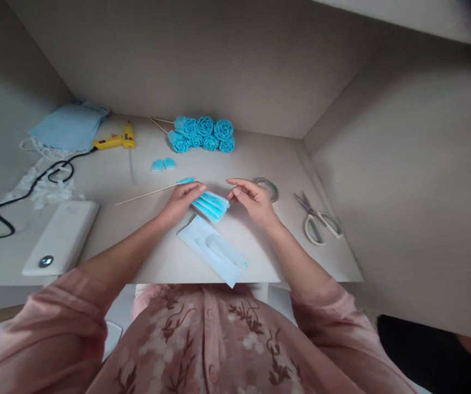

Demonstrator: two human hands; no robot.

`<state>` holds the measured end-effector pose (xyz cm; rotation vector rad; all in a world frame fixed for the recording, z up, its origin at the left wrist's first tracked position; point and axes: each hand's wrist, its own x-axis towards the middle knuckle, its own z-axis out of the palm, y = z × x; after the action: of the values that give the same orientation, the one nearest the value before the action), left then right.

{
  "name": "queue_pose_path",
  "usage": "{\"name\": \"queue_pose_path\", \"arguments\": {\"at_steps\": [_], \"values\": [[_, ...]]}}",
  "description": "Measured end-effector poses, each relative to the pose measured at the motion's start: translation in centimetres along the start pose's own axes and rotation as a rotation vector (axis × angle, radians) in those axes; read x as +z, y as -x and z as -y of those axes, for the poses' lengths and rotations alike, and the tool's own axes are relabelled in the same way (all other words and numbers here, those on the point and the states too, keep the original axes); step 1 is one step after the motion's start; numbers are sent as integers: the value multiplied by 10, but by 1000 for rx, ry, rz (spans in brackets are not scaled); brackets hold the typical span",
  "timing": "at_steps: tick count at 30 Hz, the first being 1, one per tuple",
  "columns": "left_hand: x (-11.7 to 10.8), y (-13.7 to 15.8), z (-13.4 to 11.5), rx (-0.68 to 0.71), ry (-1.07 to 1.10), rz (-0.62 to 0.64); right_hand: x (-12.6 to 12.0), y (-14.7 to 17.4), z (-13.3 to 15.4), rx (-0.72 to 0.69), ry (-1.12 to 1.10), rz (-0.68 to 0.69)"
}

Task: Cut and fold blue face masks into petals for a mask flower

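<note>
My left hand (182,201) is closed on a bright blue pleated face mask (211,207), with the thumb on top near its upper left end. Beside the mask's right end, my right hand (255,201) has its index finger stretched out and its thumb apart from it; whether the lower fingers touch the mask edge is unclear. Just beyond my left hand lies a thin wooden stick (147,195) with a blue piece at its tip. A flat, pale blue mask layer (213,247) lies below both hands, one corner over the table's front edge.
Scissors (315,216) and a roll of tape (268,189) lie to the right. Blue paper-like roses (205,134) and two small blue pieces (163,164) sit farther back. Leftward are a yellow glue gun (116,141), stacked masks (67,128), white scraps (50,186), and a white power bank (63,235).
</note>
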<state>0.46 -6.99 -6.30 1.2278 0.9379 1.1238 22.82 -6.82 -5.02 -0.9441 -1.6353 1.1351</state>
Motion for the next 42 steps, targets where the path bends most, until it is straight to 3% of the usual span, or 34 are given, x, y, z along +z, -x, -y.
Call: {"name": "queue_pose_path", "arguments": {"at_steps": [5, 11, 16, 27, 36, 39, 42], "values": [[1, 1, -8, 6, -37, 3, 2, 2, 5, -21, 17, 11], [1, 1, -5, 22, -27, -55, 2, 4, 17, -196, 275, -4], [2, 1, -5, 58, -73, -66, 2, 4, 21, -239, 375, 48], [7, 8, -4, 239, -379, 79, 11, 5, 9, -314, 501, 108], [8, 6, -7, 172, -317, -84, 7, 3, 4, -314, 782, 162], [5, 3, -7, 151, -273, -168, 6, 1, 3, -290, 721, 122], [3, 0, -5, 141, -253, -139, 5, 1, 5, -246, 568, 34]]}}
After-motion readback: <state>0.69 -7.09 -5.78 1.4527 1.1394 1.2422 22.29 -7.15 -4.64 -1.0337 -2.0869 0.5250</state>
